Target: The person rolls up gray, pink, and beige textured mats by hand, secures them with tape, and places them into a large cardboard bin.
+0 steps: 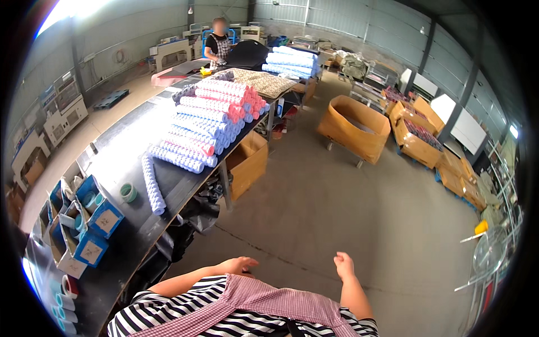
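In front of my body, my left hand (238, 265) hangs over the floor beside the table, fingers loosely apart and holding nothing. Further right, my right hand (343, 265) is held up with its fingers curled in and no object visible in it. Neither hand touches anything. Nearest to the left hand is the long black-topped table (185, 194). On it lie stacked rolls of bumpy blue material (193, 126) and pink rolls (219, 92). One loose blue roll (151, 185) lies apart, close to the near edge.
Blue-and-white boxes (101, 222) and a green tape roll (128, 192) sit on the table's near left. Cardboard boxes (247, 163) stand underneath. A wheeled cardboard bin (353, 132) is ahead; more boxes (415, 137) line the right. Another person (219, 45) stands at the far end.
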